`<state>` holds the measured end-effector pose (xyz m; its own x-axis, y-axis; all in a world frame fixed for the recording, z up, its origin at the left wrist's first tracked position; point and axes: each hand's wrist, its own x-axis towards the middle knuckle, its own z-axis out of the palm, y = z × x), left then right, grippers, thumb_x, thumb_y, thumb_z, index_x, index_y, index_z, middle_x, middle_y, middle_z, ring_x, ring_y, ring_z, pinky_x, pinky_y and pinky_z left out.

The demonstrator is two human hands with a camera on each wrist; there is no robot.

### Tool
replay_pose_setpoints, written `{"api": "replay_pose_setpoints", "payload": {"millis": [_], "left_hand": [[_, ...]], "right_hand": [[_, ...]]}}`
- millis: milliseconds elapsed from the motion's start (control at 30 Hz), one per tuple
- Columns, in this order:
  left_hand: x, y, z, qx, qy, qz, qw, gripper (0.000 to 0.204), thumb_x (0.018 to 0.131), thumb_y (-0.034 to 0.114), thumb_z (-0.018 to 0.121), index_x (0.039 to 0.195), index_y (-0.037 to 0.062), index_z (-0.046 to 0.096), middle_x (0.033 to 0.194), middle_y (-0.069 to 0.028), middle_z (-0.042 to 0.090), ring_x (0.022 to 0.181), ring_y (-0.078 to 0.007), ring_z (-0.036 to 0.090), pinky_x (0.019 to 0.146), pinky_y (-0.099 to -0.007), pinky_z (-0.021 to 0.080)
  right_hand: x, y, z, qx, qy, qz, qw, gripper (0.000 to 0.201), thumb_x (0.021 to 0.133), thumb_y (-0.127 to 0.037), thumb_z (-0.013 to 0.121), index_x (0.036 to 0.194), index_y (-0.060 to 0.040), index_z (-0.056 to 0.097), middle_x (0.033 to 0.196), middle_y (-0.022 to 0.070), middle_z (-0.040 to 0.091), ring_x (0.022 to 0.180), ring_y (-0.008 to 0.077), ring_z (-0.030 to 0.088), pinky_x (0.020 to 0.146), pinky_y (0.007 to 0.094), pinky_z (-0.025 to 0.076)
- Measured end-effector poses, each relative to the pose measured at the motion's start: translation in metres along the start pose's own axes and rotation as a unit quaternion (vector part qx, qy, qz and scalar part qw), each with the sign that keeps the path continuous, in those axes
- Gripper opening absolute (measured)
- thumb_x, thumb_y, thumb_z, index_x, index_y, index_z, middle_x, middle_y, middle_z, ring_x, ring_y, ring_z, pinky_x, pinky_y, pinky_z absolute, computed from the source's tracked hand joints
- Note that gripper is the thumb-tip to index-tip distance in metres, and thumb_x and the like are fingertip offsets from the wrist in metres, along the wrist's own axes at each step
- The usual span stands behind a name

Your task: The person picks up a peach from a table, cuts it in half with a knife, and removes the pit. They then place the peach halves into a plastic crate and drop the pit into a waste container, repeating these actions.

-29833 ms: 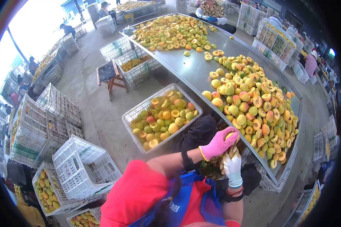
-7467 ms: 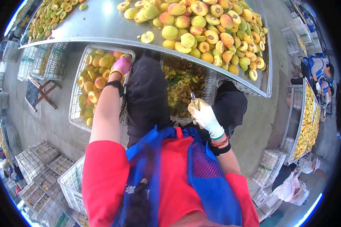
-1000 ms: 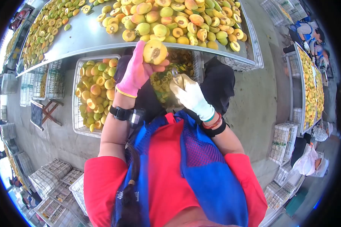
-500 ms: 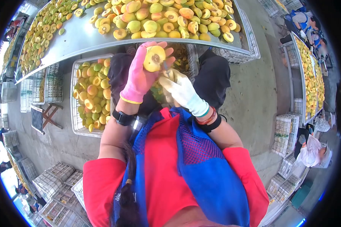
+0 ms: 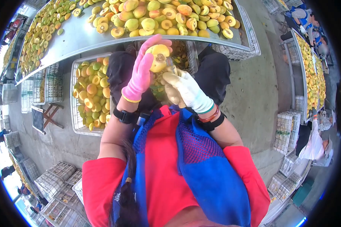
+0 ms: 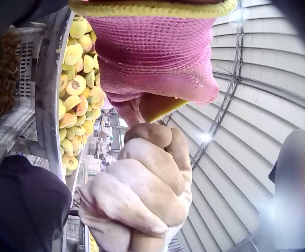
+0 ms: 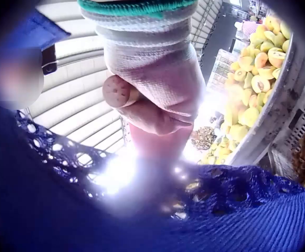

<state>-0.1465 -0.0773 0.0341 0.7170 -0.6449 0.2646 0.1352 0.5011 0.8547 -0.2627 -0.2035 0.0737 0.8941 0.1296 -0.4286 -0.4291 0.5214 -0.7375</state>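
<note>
In the head view, my left hand (image 5: 137, 77), in a pink glove, holds a yellow peach half (image 5: 159, 56) with its cut face and brown pit hollow showing. My right hand (image 5: 187, 92), in a white glove with tan fingers, grips a small tool (image 5: 171, 67) whose metal tip is right at the peach's lower right side. The tool's round, dotted handle end (image 7: 116, 92) sticks out of the fist in the right wrist view. From the left wrist, the peach's edge (image 6: 163, 106) peeks out below the pink glove, just above the curled right fingers (image 6: 142, 170).
A metal table (image 5: 75, 47) heaped with peach halves (image 5: 155, 19) spans the front. Beside my left knee stands a white crate (image 5: 75, 123) full of peaches. Another crate (image 5: 193, 60) with scraps sits between my knees. A folding stool (image 5: 45, 117) and stacked crates (image 5: 288, 132) stand farther off.
Over the last second my right hand has come left and up, bringing the tool tip to the peach half. Earlier, my left hand was in the peach crate.
</note>
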Motion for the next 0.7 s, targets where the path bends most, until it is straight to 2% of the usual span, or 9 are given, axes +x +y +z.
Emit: {"api": "replay_pose_setpoints", "payload": {"millis": [100, 200, 300, 400, 500, 600, 700], "left_hand": [[-0.003, 0.011, -0.003, 0.027, -0.038, -0.049, 0.998, 0.067, 0.098, 0.044, 0.053, 0.146, 0.0014, 0.036, 0.137, -0.0188, 0.052, 0.123, -0.0272, 0.054, 0.101, -0.0396, 0.047], [-0.006, 0.008, -0.008, 0.025, -0.073, -0.023, 0.997, 0.058, 0.102, 0.034, 0.050, 0.148, 0.0027, 0.033, 0.138, -0.0145, 0.051, 0.121, -0.0233, 0.055, 0.103, -0.0372, 0.045], [-0.009, 0.005, -0.003, 0.071, -0.065, 0.034, 0.995, 0.056, 0.102, 0.032, 0.050, 0.147, 0.0020, 0.033, 0.139, -0.0142, 0.050, 0.122, -0.0229, 0.054, 0.103, -0.0370, 0.044], [-0.011, 0.004, 0.001, 0.105, -0.055, 0.052, 0.992, 0.053, 0.102, 0.030, 0.050, 0.145, 0.0014, 0.035, 0.139, -0.0141, 0.049, 0.122, -0.0230, 0.054, 0.104, -0.0368, 0.043], [-0.013, -0.007, -0.002, 0.128, -0.046, 0.067, 0.988, 0.061, 0.100, 0.037, 0.052, 0.146, 0.0021, 0.032, 0.141, -0.0180, 0.046, 0.124, -0.0268, 0.053, 0.101, -0.0402, 0.047], [-0.015, -0.018, -0.001, 0.174, -0.046, 0.113, 0.977, 0.049, 0.101, 0.021, 0.049, 0.144, 0.0012, 0.036, 0.141, -0.0140, 0.046, 0.121, -0.0230, 0.053, 0.104, -0.0364, 0.042], [-0.013, -0.017, -0.001, 0.118, -0.077, 0.115, 0.983, 0.051, 0.099, 0.017, 0.051, 0.145, 0.0020, 0.035, 0.143, -0.0137, 0.043, 0.119, -0.0215, 0.054, 0.103, -0.0369, 0.043]], "right_hand": [[-0.004, -0.005, 0.001, -0.041, 0.029, -0.003, 0.999, 0.022, 0.099, -0.029, 0.058, 0.092, -0.0087, 0.055, 0.060, -0.0031, 0.045, 0.045, 0.0073, 0.038, 0.041, 0.0241, 0.030], [-0.004, -0.005, -0.008, 0.063, -0.018, 0.054, 0.996, 0.020, 0.099, -0.028, 0.058, 0.093, -0.0086, 0.055, 0.060, -0.0032, 0.044, 0.045, 0.0076, 0.037, 0.040, 0.0249, 0.029], [-0.002, 0.000, -0.010, 0.112, -0.044, 0.046, 0.992, 0.021, 0.099, -0.030, 0.057, 0.093, -0.0098, 0.054, 0.060, -0.0042, 0.042, 0.044, 0.0073, 0.036, 0.040, 0.0244, 0.028], [0.002, 0.005, -0.006, 0.044, -0.030, 0.009, 0.999, 0.020, 0.100, -0.030, 0.056, 0.092, -0.0116, 0.053, 0.059, -0.0051, 0.040, 0.044, 0.0067, 0.035, 0.039, 0.0238, 0.027], [0.001, 0.003, 0.000, 0.016, -0.040, -0.023, 0.999, 0.019, 0.101, -0.030, 0.056, 0.092, -0.0133, 0.052, 0.060, -0.0058, 0.040, 0.044, 0.0059, 0.034, 0.039, 0.0232, 0.026], [0.001, 0.003, -0.006, 0.132, -0.087, 0.044, 0.986, 0.018, 0.101, -0.028, 0.055, 0.092, -0.0139, 0.052, 0.060, -0.0061, 0.039, 0.044, 0.0057, 0.035, 0.039, 0.0237, 0.027], [0.001, -0.001, 0.001, 0.069, -0.048, 0.031, 0.996, 0.020, 0.101, -0.031, 0.055, 0.091, -0.0142, 0.052, 0.060, -0.0055, 0.041, 0.042, 0.0062, 0.036, 0.038, 0.0243, 0.028]]}}
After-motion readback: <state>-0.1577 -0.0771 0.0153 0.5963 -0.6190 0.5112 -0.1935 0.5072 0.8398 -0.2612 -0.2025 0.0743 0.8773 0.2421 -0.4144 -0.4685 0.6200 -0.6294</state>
